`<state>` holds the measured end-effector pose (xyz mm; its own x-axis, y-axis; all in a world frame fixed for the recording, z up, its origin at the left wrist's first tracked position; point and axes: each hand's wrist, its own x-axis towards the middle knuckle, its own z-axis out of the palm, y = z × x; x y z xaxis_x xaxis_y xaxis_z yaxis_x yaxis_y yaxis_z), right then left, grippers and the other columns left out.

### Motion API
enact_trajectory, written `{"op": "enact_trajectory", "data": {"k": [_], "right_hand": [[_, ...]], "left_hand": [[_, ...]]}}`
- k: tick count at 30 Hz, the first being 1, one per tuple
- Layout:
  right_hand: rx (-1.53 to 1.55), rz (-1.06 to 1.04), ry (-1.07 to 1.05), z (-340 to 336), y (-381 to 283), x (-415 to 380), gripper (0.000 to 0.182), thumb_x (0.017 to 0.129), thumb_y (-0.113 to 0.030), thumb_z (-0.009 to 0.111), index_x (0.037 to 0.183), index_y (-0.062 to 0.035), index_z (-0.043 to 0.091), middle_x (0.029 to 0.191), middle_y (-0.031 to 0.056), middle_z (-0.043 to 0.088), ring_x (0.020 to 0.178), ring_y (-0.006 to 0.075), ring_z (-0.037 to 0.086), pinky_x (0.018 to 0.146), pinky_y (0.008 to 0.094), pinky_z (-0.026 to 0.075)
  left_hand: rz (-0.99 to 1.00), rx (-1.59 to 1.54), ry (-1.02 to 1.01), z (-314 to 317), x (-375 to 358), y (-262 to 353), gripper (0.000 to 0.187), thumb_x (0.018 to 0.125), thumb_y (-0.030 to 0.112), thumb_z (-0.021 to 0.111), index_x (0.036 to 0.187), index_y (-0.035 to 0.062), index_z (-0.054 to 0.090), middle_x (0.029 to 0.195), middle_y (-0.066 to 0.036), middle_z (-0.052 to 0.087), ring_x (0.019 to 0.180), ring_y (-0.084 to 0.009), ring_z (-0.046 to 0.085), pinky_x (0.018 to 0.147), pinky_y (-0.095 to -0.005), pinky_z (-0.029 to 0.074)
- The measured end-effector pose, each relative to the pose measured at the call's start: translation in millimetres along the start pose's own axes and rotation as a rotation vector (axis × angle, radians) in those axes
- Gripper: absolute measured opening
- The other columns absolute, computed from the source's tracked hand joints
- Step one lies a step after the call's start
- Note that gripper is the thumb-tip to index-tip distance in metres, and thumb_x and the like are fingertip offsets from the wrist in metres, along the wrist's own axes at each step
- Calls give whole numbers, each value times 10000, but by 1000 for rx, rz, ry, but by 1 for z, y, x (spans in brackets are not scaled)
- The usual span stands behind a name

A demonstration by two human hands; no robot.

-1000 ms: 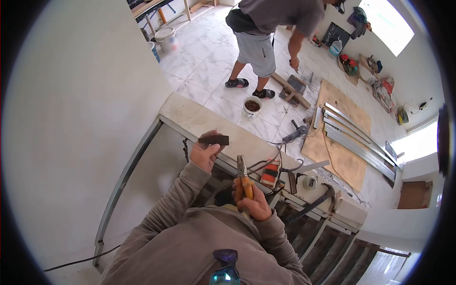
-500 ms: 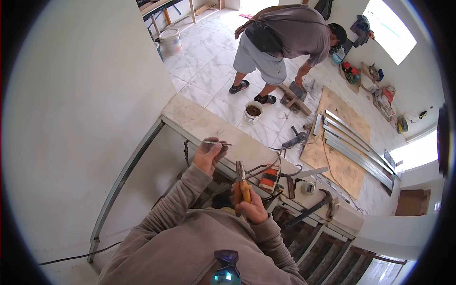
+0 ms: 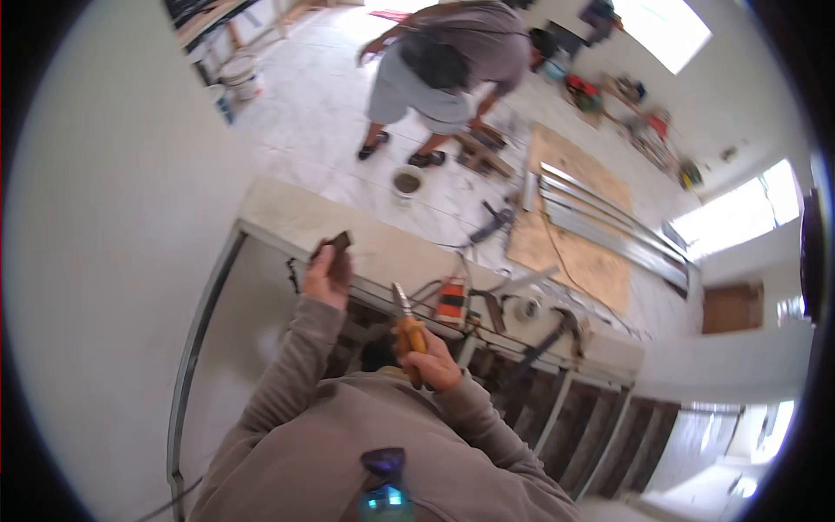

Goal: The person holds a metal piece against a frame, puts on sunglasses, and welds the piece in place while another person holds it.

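Orange-handled pliers (image 3: 418, 339) fill the right hand's (image 3: 437, 364) grip; the left hand (image 3: 326, 277) pinches a dark flat piece (image 3: 341, 244) that, held loosely, could drop beyond the near ledge (image 3: 391, 254).

wearer's hands (image 3: 328, 277): 2 | pliers (image 3: 417, 337): 1 | dark piece (image 3: 341, 243): 1 | hammer (image 3: 537, 351): 1 | co-worker (image 3: 435, 68): 1

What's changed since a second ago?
The left hand has turned the dark piece, its right end tilting upward. The co-worker has bent lower, reaching down to the boards. Nothing was let go: the right hand keeps the pliers. The hammer stays put.
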<state>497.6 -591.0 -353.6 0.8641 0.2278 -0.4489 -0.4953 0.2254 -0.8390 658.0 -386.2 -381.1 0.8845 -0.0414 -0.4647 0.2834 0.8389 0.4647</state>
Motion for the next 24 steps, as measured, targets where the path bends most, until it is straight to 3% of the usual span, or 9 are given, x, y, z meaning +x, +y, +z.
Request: {"op": "enact_trajectory", "data": {"k": [2,5,8,12,14,17,20,24], "right_hand": [[-4,48,70,5,-17,-2,484,787,-71,589,1263,-81,505,998,68,557,760,130,558,614,275,499],[477,40,244,6,-37,-10,447,818,-81,596,1256,-78,505,972,75,558,756,147,567,611,287,516],[735,-173,371,-28,-45,-31,491,818,-13,583,1298,-62,496,1022,93,572,768,183,588,654,291,537],[285,-342,676,-75,-50,-72,544,798,32,557,1327,-58,472,1041,81,563,797,175,583,672,296,527],[-30,-352,673,-92,-46,-86,582,781,50,547,1345,-59,454,1042,73,560,832,165,578,696,297,517],[-136,-291,522,-70,-41,-89,634,753,66,543,1366,-58,433,1064,62,549,881,152,558,745,288,492],[104,-192,346,-33,-31,-66,647,740,58,552,1366,-60,437,1114,61,532,950,153,534,798,278,474],[180,-163,225,-5,-7,-18,659,734,54,554,1372,-62,432,1167,61,514,1029,161,508,834,282,465]], "left_hand": [[-1,2,-16,-23,8,5,152,923,152,640,1075,150,642,947,-35,705,791,-165,686,698,-309,598],[27,28,-46,-58,17,12,151,931,158,621,1079,164,651,971,-25,710,809,-159,689,700,-312,595],[54,132,-81,-70,1,31,164,941,133,595,1096,138,648,983,-47,709,859,-165,689,719,-304,599],[116,272,19,-73,-18,39,183,937,103,595,1114,123,637,985,-73,705,876,-171,692,736,-293,605],[62,272,50,-79,-13,34,211,928,89,604,1136,120,623,983,-77,704,869,-174,695,733,-292,607],[17,254,90,-61,-16,20,233,909,73,626,1136,124,605,985,-82,703,858,-180,699,726,-297,610],[-91,205,92,-44,-13,3,253,872,26,658,1095,128,596,949,-67,698,853,-180,698,713,-296,605],[-118,204,100,-4,-26,-20,337,836,-28,682,1118,129,584,942,-49,678,833,-166,678,680,-265,576]]}}
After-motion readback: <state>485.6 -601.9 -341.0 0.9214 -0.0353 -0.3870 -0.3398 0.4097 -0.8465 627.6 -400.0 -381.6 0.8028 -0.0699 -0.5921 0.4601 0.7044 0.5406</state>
